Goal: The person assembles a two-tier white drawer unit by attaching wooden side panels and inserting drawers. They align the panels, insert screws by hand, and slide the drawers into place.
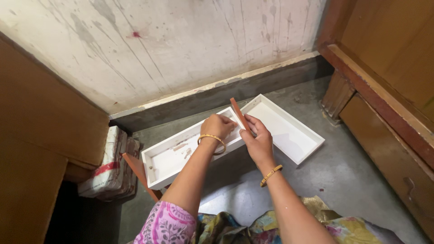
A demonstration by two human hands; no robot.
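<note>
While a smooth white rectangular tray (289, 131) lies on the grey concrete floor (343, 176), a thin reddish-brown wooden strip (239, 114) is gripped upright by the right hand (258, 141); the left hand (218, 127) is clenched just left of it, on the tray's middle.

White painted wooden tray (190, 156) looks matt and scuffed, thin reddish-brown wood strip (238, 113) is smooth, grey concrete floor (343, 167) has a dull sheen.
</note>
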